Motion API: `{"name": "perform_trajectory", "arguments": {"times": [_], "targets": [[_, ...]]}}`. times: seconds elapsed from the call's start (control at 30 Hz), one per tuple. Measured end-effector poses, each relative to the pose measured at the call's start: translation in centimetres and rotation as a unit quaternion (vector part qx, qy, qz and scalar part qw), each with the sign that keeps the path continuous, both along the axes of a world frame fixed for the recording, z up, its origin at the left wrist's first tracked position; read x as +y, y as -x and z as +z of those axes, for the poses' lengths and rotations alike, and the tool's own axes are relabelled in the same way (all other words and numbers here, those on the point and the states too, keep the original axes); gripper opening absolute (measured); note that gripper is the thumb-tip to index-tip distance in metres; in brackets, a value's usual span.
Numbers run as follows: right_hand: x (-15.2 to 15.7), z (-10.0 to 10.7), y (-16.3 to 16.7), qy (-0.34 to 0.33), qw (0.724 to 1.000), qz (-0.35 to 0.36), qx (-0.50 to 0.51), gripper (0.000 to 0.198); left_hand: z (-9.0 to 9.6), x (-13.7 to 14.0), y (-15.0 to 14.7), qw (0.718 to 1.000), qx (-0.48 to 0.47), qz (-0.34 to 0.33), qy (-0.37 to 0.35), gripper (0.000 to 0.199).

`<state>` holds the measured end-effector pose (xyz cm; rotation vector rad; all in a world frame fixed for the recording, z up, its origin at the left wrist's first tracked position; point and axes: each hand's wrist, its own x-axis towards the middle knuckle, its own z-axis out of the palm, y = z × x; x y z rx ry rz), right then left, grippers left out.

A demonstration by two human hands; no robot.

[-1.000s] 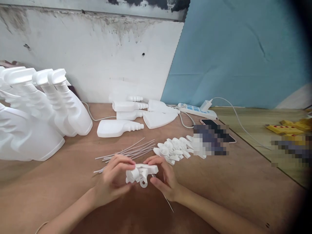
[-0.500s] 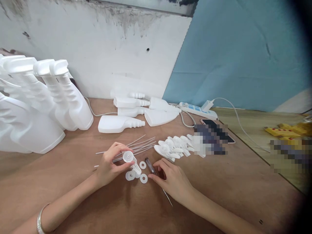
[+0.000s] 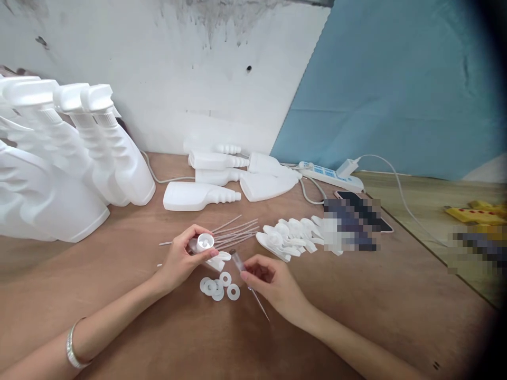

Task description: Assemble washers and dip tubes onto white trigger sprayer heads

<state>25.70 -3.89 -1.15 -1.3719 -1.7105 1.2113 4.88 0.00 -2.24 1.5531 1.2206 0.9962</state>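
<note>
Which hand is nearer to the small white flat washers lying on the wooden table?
Right, narrowly. The right hand sits just to the right of the small white flat washers, holding a thin clear tube. The left hand is up-left, holding a white trigger sprayer head.

Left hand (image 3: 182, 258) grips spray head (image 3: 206, 247); right hand (image 3: 273, 285) pinches tube (image 3: 239, 262); washers (image 3: 219, 286) between.

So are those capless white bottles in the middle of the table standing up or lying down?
Lying down. The capless bottles rest flat on their sides on the table, open threaded necks pointing sideways.
</note>
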Motion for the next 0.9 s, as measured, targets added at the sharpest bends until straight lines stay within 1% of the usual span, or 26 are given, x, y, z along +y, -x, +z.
{"name": "perform_trajectory", "arguments": {"times": [0.07, 0.13, 0.17, 0.23, 0.33, 0.43, 0.5, 0.6, 0.7, 0.8, 0.9], "targets": [[0.4, 1.0, -0.1, 0.024, 0.996, -0.019, 0.083, 0.019, 0.0, 0.1, -0.2, 1.000, -0.011, 0.014, -0.004, 0.033], [0.7, 2.4, 0.1, 0.005, 0.988, -0.040, 0.151, 0.020, -0.1, 0.1, -0.4, 1.000, -0.021, 0.011, -0.013, 0.035], [0.9, 3.1, 0.3, -0.018, 0.982, -0.040, 0.182, 0.020, -0.1, 0.2, -0.6, 0.999, -0.027, 0.002, -0.018, 0.035], [1.2, 4.2, 0.8, -0.092, 0.967, -0.056, 0.229, 0.018, -0.1, 0.2, -0.9, 0.999, -0.039, -0.025, -0.028, 0.036], [1.4, 5.1, 1.5, -0.179, 0.950, -0.083, 0.242, 0.018, -0.3, 0.2, -1.2, 0.996, -0.048, -0.064, -0.031, 0.037], [1.4, 5.1, 1.8, -0.238, 0.946, -0.082, 0.206, 0.020, -0.6, 0.3, -1.1, 0.995, -0.031, -0.096, -0.001, 0.037], [1.4, 4.8, 1.7, -0.275, 0.947, -0.064, 0.151, 0.022, -0.7, 0.2, -1.0, 0.994, -0.009, -0.107, 0.007, 0.035], [1.5, 4.4, 1.4, -0.325, 0.944, -0.041, 0.047, 0.019, -0.7, 0.2, -1.0, 0.994, 0.021, -0.106, -0.010, 0.034], [1.7, 4.3, 1.2, -0.360, 0.932, -0.015, -0.031, 0.019, -0.5, 0.3, -1.0, 0.993, 0.035, -0.111, -0.014, 0.035], [1.8, 4.2, 1.2, -0.399, 0.915, 0.017, -0.060, 0.021, -0.3, 0.5, -1.0, 0.991, 0.048, -0.125, -0.011, 0.033], [1.6, 4.1, 1.3, -0.434, 0.896, 0.051, -0.080, 0.024, -0.2, 0.6, -1.0, 0.991, 0.054, -0.123, -0.021, 0.031]]}}
